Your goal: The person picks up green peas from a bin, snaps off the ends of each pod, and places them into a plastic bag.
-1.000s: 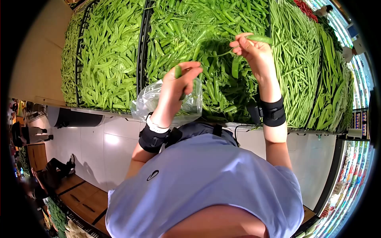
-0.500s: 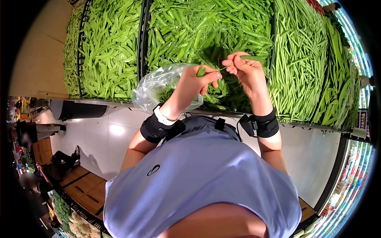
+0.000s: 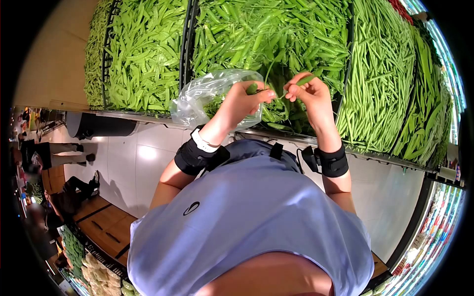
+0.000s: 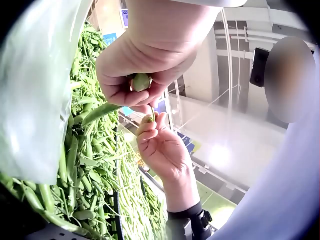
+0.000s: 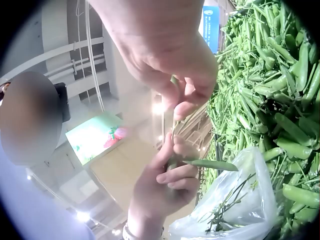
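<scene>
Left hand (image 3: 242, 102) is gripping a green pod (image 3: 252, 89), fingers curled round it; in the left wrist view a longer pod length (image 4: 100, 114) is jutting out below the fist, can't tell if same piece. Right hand (image 3: 316, 96) is pinching another pod (image 3: 306, 80), and a thin stem (image 5: 175, 125) is spanning the small gap between both sets of fingertips. Hands are hovering over the near side of the middle bin (image 3: 187, 59), which is holding heaped plump pods (image 3: 232, 29) and loose tendrils. Clear plastic bag (image 3: 190, 106) is lying just left of and partly under the left hand, at that bin's near edge; green sprigs (image 5: 222, 210) are sitting inside. Left bin (image 3: 105, 59) is holding flat pods (image 3: 143, 54); right bin (image 3: 347, 64) is holding slim beans (image 3: 380, 74). Near ledge (image 3: 148, 118) is running along the bin fronts; tiled floor (image 3: 118, 153) is leaving room at near left, wooden drawers (image 3: 103, 229) bordering it.
</scene>
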Action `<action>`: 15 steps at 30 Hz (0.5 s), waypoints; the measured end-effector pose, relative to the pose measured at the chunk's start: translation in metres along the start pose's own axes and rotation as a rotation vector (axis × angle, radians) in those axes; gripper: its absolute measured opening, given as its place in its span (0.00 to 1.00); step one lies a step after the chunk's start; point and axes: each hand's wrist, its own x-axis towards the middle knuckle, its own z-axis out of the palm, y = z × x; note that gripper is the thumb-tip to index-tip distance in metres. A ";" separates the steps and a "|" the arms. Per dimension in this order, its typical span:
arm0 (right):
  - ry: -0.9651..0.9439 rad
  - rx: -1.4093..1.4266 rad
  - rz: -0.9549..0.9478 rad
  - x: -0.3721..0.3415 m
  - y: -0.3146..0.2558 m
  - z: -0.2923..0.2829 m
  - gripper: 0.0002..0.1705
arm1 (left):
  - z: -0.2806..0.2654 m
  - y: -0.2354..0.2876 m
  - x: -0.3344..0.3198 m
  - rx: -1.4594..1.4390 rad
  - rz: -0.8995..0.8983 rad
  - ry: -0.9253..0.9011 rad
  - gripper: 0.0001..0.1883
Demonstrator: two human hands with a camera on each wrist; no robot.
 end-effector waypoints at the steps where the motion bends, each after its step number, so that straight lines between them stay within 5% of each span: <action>1: 0.005 -0.021 -0.003 -0.002 -0.001 0.003 0.05 | 0.000 -0.002 0.000 -0.030 0.019 0.012 0.07; 5: -0.006 -0.196 -0.019 -0.017 -0.015 0.017 0.06 | 0.001 0.009 -0.007 0.089 0.023 -0.029 0.10; 9: -0.121 0.009 0.094 -0.022 -0.014 0.014 0.08 | 0.001 0.000 -0.008 0.051 0.132 -0.023 0.11; 11: -0.096 0.033 0.101 -0.025 -0.013 0.016 0.05 | -0.002 0.009 -0.014 0.105 0.012 -0.048 0.09; 15: -0.142 -0.334 0.121 -0.029 -0.011 0.007 0.03 | 0.000 -0.030 -0.006 0.279 0.368 0.011 0.09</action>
